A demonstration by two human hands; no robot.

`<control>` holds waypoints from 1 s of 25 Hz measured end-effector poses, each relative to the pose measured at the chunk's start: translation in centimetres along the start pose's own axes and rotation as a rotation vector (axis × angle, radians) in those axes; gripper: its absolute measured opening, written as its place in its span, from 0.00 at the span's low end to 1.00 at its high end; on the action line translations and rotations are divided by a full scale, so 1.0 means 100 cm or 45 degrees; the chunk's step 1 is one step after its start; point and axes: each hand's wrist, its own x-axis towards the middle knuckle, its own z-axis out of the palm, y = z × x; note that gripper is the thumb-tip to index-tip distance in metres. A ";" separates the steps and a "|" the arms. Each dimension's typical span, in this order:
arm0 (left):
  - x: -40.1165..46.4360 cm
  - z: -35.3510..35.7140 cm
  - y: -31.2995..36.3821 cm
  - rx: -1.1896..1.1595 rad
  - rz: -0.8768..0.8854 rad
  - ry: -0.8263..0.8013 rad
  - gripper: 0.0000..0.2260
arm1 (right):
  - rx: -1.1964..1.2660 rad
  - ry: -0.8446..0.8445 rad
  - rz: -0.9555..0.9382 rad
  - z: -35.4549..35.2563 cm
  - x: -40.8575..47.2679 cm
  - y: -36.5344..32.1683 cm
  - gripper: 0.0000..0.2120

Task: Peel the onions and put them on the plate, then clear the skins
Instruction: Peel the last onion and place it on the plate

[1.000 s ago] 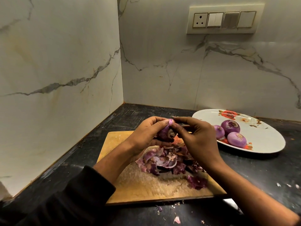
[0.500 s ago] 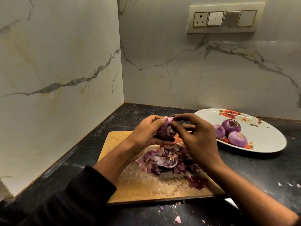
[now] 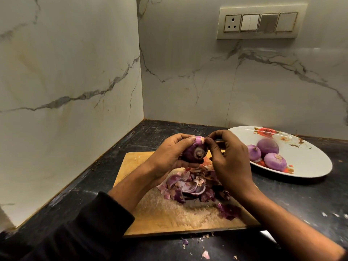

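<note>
My left hand (image 3: pixel 167 157) grips a purple onion (image 3: pixel 195 150) above the wooden cutting board (image 3: pixel 150 213), its root end facing me. My right hand (image 3: pixel 229 159) pinches a bit of skin at the onion's top right with thumb and fingertips. A pile of purple onion skins (image 3: pixel 194 187) lies on the board under my hands. Three peeled onions (image 3: pixel 267 148) sit on the white flowered plate (image 3: pixel 310 159) at the right.
The black counter (image 3: pixel 301 200) fills a corner between two marble walls. A switch panel with a socket (image 3: pixel 259 22) is on the back wall. Small skin scraps (image 3: pixel 205 254) lie on the counter in front of the board.
The onion has been turned slightly in my left hand, showing more of its root end. My right fingers have shifted to its upper right side.
</note>
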 end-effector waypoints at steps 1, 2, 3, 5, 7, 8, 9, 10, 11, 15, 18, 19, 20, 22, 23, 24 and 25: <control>0.000 0.000 0.000 -0.010 0.000 0.000 0.14 | 0.021 -0.001 0.035 0.000 0.001 0.000 0.02; 0.000 0.000 0.000 -0.017 -0.002 0.003 0.14 | 0.045 -0.002 0.069 -0.001 0.001 0.001 0.02; 0.000 -0.001 0.000 -0.019 -0.006 0.008 0.14 | 0.075 -0.003 0.094 -0.002 0.001 0.002 0.03; 0.000 0.000 0.000 -0.026 -0.017 0.011 0.14 | 0.128 -0.018 0.122 -0.003 0.002 0.004 0.05; 0.000 0.000 0.000 -0.029 -0.018 0.019 0.13 | 0.153 -0.056 0.128 -0.002 0.001 0.004 0.08; 0.000 0.000 0.000 -0.022 -0.015 0.025 0.13 | 0.162 -0.083 0.118 -0.002 0.001 0.004 0.10; -0.001 -0.001 0.000 -0.006 -0.010 0.031 0.13 | 0.175 -0.112 0.101 -0.002 0.000 0.002 0.12; -0.001 -0.001 0.000 0.015 0.000 0.037 0.13 | 0.196 -0.142 0.077 -0.003 0.000 0.001 0.13; -0.001 -0.001 0.000 0.039 0.015 0.047 0.12 | 0.222 -0.171 0.050 -0.003 -0.001 0.000 0.14; -0.001 -0.002 0.002 0.118 0.052 0.115 0.16 | 0.251 -0.244 0.003 -0.006 0.001 -0.001 0.12; -0.002 -0.001 0.001 0.220 0.071 0.129 0.21 | 0.260 -0.258 0.024 -0.006 0.002 0.000 0.11; -0.002 -0.001 0.001 0.246 0.084 0.129 0.23 | 0.273 -0.268 0.029 -0.006 0.001 0.000 0.12; -0.003 0.000 0.000 0.262 0.092 0.127 0.23 | 0.282 -0.282 0.032 -0.005 0.002 -0.001 0.12; -0.002 0.000 -0.001 0.303 0.092 0.123 0.23 | 0.295 -0.310 0.044 -0.005 0.002 0.000 0.12; -0.002 0.000 -0.001 0.329 0.084 0.117 0.22 | 0.301 -0.317 0.056 -0.005 0.003 0.000 0.11; -0.002 0.000 -0.001 0.348 0.075 0.109 0.19 | 0.304 -0.316 0.067 -0.005 0.004 0.001 0.10; -0.002 0.000 -0.001 0.359 0.068 0.102 0.17 | 0.306 -0.314 0.077 -0.006 0.004 0.002 0.10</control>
